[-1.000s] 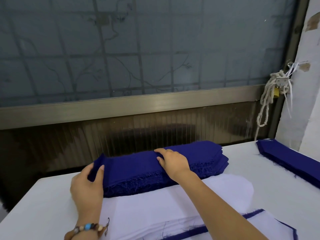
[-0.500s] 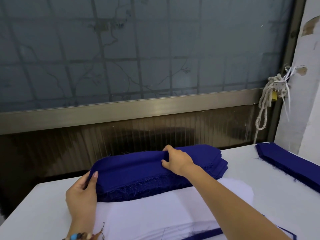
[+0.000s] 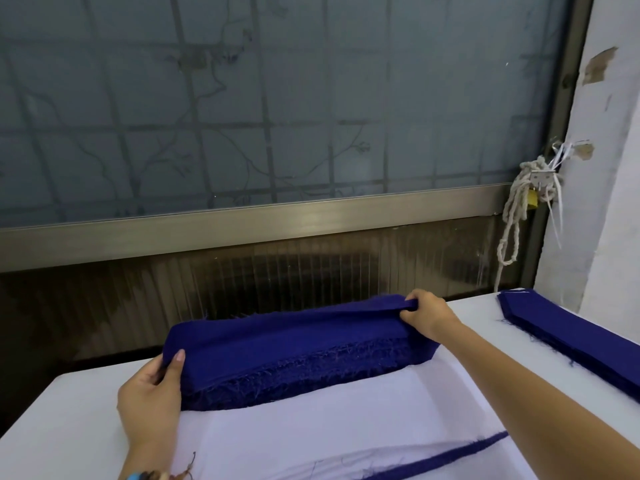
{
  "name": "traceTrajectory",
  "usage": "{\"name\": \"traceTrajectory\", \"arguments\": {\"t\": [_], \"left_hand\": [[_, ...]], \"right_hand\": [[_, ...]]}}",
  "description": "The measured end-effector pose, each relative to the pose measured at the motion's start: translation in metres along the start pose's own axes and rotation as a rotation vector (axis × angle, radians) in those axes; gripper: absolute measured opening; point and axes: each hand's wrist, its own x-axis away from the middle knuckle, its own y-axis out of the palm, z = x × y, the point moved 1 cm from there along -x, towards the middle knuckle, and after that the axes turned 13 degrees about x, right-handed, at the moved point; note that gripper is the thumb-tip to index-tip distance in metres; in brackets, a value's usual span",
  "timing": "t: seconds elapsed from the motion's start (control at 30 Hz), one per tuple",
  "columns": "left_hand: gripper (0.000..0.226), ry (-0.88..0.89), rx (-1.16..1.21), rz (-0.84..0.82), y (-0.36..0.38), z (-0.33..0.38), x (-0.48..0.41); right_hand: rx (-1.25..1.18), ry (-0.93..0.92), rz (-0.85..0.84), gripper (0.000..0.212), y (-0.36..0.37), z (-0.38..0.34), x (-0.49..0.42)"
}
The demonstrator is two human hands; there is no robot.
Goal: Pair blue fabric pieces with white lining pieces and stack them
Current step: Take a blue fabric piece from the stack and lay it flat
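A thick stack of blue fabric pieces [image 3: 311,368] with frayed edges lies across the far middle of the white table. The top blue piece [image 3: 284,327] is peeled up off the stack. My left hand [image 3: 152,393] pinches its left end, thumb on top. Its right end is gripped by my right hand [image 3: 427,311], fingers curled over the edge. White lining pieces [image 3: 329,420] lie spread in front of the stack. Near the bottom edge a paired blue piece [image 3: 450,457] shows as a strip under white lining.
A second pile of blue pieces [image 3: 571,337] lies along the table's right side by the white wall. A frosted window and dark ribbed panel stand just behind the table's [image 3: 69,427] far edge. A knotted rope [image 3: 519,209] hangs at the window frame.
Both hands have lifted the top blue piece off the stack. My right hand slid right along it to its end, and my left hand now pinches the left end.
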Motion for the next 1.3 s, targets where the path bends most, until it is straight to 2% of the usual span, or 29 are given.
{"name": "traceTrajectory", "arguments": {"t": [0.13, 0.27, 0.4, 0.5, 0.7, 1.0, 1.2, 1.3], "left_hand": [[0.044, 0.008, -0.012, -0.008, 0.001, 0.000, -0.001], [0.043, 0.019, -0.023, -0.018, 0.001, 0.000, -0.001], [0.042, 0.043, -0.035, -0.012, 0.000, 0.000, 0.000], [0.037, 0.066, -0.038, -0.013, -0.001, 0.001, 0.000], [0.031, 0.168, -0.116, -0.003, -0.004, 0.010, 0.006], [0.032, 0.268, -0.147, -0.005, -0.012, 0.063, 0.015], [0.022, 0.294, -0.360, -0.133, -0.044, 0.072, 0.043], [0.022, 0.219, -0.404, -0.169, -0.071, 0.069, 0.056]], "right_hand": [[-0.205, 0.101, 0.067, 0.011, 0.007, 0.021, -0.003], [-0.342, 0.109, 0.120, 0.010, 0.013, 0.025, -0.004], [-0.029, 0.067, 0.289, 0.024, 0.012, 0.024, -0.005], [0.031, 0.072, 0.349, 0.034, 0.013, 0.020, -0.003], [-0.307, 0.045, 0.288, 0.022, 0.008, 0.023, 0.006], [-0.543, -0.137, 0.273, 0.011, -0.042, 0.021, 0.038], [-0.533, -0.138, 0.219, 0.013, -0.058, 0.040, 0.079], [-0.458, -0.125, 0.132, 0.010, -0.050, 0.052, 0.107]]}}
